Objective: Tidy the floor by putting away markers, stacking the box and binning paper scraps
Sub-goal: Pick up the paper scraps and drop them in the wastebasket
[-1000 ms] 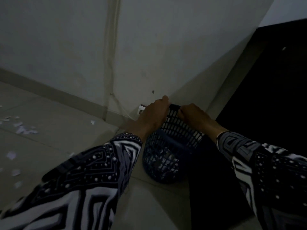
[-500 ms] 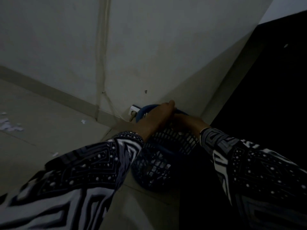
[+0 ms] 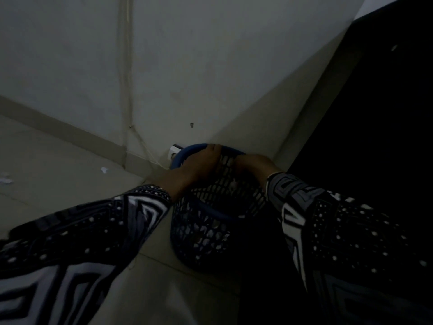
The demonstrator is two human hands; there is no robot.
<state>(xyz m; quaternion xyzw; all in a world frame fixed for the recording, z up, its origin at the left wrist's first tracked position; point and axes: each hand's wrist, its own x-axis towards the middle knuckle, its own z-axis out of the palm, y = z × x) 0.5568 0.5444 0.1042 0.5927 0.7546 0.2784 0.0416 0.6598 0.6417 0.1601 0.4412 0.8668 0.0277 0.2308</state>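
Holding the bin (image 3: pixel 206 221) at its far rim, left hand (image 3: pixel 199 164) draped over, right hand (image 3: pixel 254 166) gripping, keep it level so scraps stay inside.

Surface: pale tiled floor (image 3: pixel 70 188), dim, with faint grout lines, meeting a light wall along a low skirting.
Basket: dark blue plastic mesh basket (image 3: pixel 201 233) stands on the floor in the corner, close against the wall.
Scraps: small white paper scrap (image 3: pixel 104 170) lies on the floor near the skirting; more white paper scraps (image 3: pixel 5 179) lie at the far left edge, well apart from the basket.
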